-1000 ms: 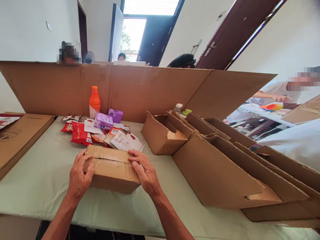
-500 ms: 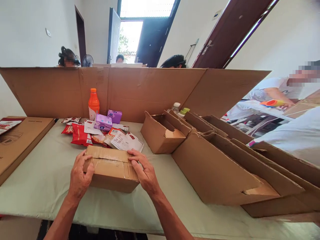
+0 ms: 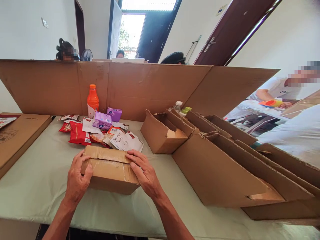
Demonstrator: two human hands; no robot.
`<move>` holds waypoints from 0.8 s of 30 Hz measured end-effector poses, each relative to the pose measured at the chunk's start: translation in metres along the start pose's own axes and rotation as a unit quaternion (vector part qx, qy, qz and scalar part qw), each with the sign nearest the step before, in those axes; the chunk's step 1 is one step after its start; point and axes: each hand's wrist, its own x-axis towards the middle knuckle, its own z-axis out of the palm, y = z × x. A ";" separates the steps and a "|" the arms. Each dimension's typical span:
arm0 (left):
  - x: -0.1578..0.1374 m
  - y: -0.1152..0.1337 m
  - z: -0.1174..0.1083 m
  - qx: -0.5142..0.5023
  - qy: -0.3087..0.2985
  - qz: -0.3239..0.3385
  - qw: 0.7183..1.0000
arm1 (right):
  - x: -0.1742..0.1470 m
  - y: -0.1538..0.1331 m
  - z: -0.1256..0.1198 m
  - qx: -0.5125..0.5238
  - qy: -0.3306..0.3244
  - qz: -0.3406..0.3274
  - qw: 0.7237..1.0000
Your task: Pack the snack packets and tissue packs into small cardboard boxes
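Observation:
A small closed cardboard box (image 3: 110,171) sits in front of me on the table, its top flaps meeting in a seam with clear tape over it. My left hand (image 3: 79,175) grips the box's left end, thumb on top and fingers along the far left corner. At the other end, my right hand (image 3: 145,171) is curled over the right top edge with the fingertips on the flap. Just beyond the box lie a white packet with "Super Meal" lettering (image 3: 126,140) and a red snack bag (image 3: 79,132).
Purple packs (image 3: 102,120) and an orange bottle (image 3: 92,101) stand farther back, before a cardboard screen (image 3: 155,86). Open cardboard bins (image 3: 220,170) line the right side. A flat cardboard carton (image 3: 27,133) lies at left. A co-worker (image 3: 272,88) is beyond at right.
The view has shifted slightly. Both hands remain on the cardboard box, which looks almost unmoved; the seam between its flaps shows a little darker and wider.

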 end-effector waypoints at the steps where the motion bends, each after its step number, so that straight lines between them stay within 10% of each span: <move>1: 0.000 0.001 0.000 0.000 -0.003 -0.003 1.000 | 0.001 -0.001 -0.002 -0.005 -0.007 -0.002 1.000; 24: 0.042 0.004 -0.011 -0.146 -0.112 -0.178 0.967 | -0.023 0.006 -0.003 0.059 -0.016 0.040 0.997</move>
